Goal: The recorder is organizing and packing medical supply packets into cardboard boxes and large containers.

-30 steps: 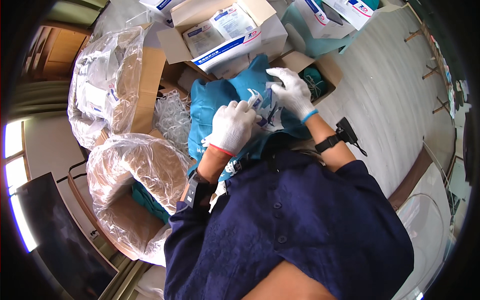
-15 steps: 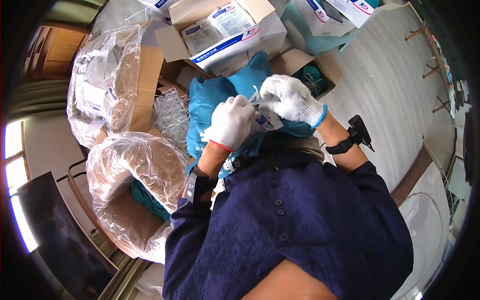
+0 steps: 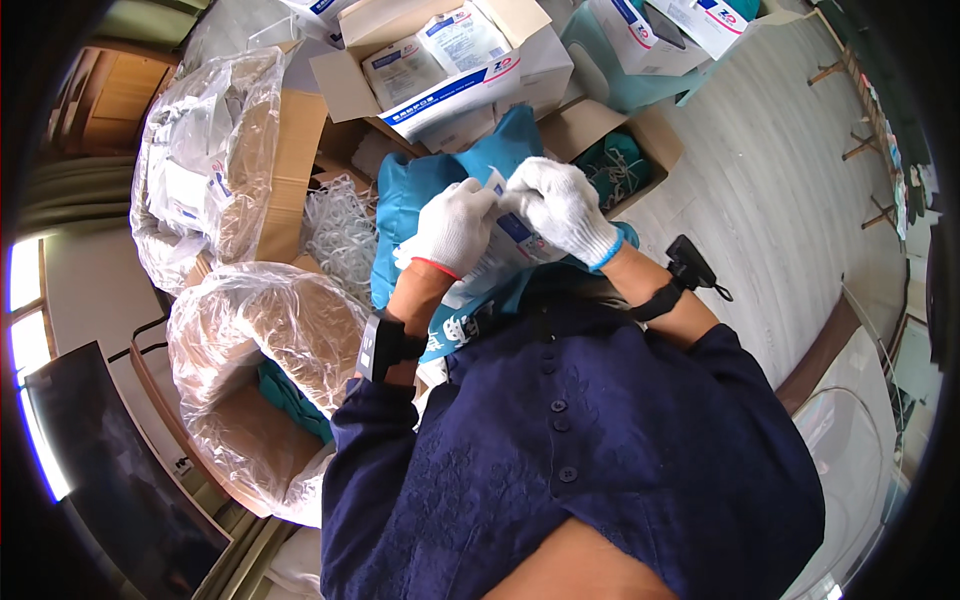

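Item: flat sealed packet (image 3: pixel 497 250), white and blue, held at chest height over teal cloth (image 3: pixel 420 200). Left hand (image 3: pixel 452 226) and right hand (image 3: pixel 560 205), gloved, both pinching its top edge. Since a second ago: hands drawn together, right hand lowered; tearing likely under way.

Open cardboard boxes (image 3: pixel 440 70) and plastic-lined cartons (image 3: pixel 255 340) crowd the floor (image 3: pixel 780 200).

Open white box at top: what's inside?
The white box holds flat white packets with blue print, lying side by side at the top. Anything under them is covered. Both gloved hands, left and right, are away from it, holding a packet over teal cloth.
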Motion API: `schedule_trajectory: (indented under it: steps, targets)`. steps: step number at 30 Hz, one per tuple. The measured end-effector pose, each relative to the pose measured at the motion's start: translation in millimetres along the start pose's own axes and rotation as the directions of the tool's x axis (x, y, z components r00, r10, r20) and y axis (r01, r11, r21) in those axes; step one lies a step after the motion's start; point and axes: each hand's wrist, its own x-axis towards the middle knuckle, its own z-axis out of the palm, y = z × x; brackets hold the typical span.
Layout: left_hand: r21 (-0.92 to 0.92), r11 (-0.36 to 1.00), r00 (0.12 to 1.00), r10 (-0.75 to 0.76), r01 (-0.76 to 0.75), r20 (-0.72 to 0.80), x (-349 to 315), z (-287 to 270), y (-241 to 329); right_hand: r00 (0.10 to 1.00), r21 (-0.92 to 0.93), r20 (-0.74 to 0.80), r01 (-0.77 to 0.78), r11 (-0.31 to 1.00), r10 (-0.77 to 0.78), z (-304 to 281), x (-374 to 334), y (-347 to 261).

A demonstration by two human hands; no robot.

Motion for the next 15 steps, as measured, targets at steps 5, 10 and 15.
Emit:
schedule_trajectory:
  steps: [5,10,15]
  targets:
    - [0.089,0.994,0.975,0.079,-0.062,-0.208,-10,16,12,0.884,0.108,-0.095,-0.448,0.887,0.458,26,16,7]
    - [0.052,0.960,0.904,0.276,-0.274,-0.327,-26,-12,57,0.784,-0.239,-0.155,-0.620,0.747,0.601,23,11,57]
    - [0.023,0.961,0.911,0.268,-0.274,-0.313,-32,-35,50,0.707,-0.282,0.062,-0.664,0.692,0.704,6,9,57]
